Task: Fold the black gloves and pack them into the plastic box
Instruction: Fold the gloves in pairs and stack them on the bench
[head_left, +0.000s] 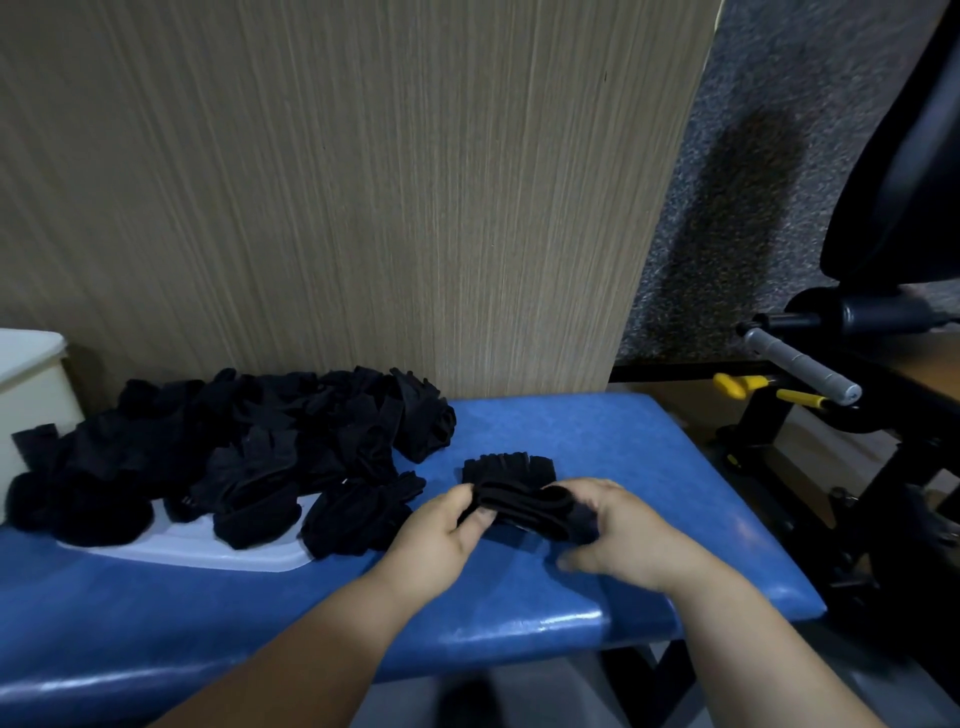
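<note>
Fingers (460, 496) of the left hand (441, 530) and right hand (613, 530) grip a folded glove (524, 506) over the bench (649, 457), right of the glove pile (234, 452); apparently the box (26, 384) stands far left.

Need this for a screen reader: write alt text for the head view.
The left hand and right hand grip a folded black glove over a blue padded bench; a pile of black gloves lies to their left.
</note>
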